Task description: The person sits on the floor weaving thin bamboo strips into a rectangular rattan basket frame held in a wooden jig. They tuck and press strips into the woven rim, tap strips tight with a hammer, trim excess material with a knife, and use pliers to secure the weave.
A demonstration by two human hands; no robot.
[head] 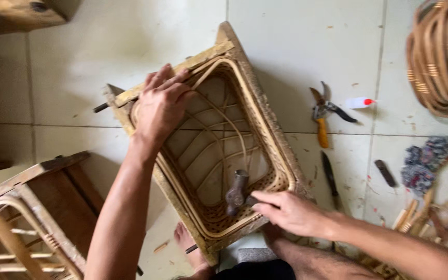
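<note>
Head view: a rattan basket frame is seen from above, set on a pale tiled floor. It is held inside a wooden form with slanted sides. The left hand is laid on the far left corner of the frame, and its fingers are curled over the rim and the wooden bar there. A hammer is held in the right hand, with the fingers closed around the handle. The metal head of the hammer is placed inside the frame, low down near the woven edge close to the person. A bare foot is tucked under the near corner of the form. Orange-handled pruning shears are laid on the floor to the right, well apart from the basket. A small white bottle with a red cap is seen just beside them. A dark knife is laid near the right side of the form. A wooden stool is seen at the lower left.
</note>
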